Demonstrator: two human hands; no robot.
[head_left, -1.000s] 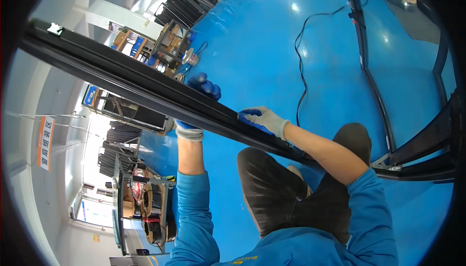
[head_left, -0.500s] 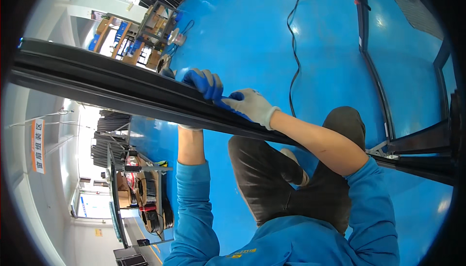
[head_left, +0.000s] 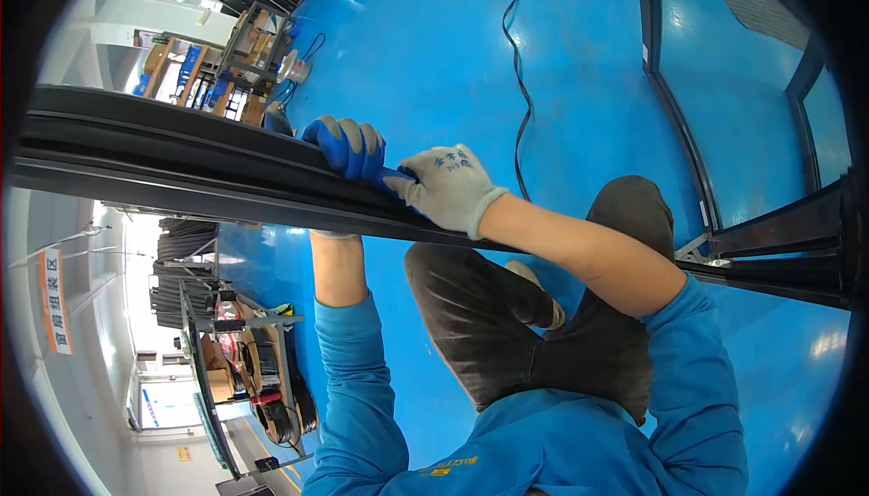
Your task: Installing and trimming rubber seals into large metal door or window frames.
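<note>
We are holding a long black bar (head_left: pixel 181 147) running from 9 o'clock to the middle. Past its far edge, blue floor (head_left: pixel 407 71) is spreading toward 12 o'clock. Our left grip (head_left: pixel 346 147) is curling closed around the bar; our right grip (head_left: pixel 445 190) is resting on it, and we can't tell if it's closed.

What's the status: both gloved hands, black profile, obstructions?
Left hand curled over far edge of grooved black profile; right hand on it, exact grip hidden. Profile slants across view. Black cable on blue floor beyond, clear of both hands.
</note>
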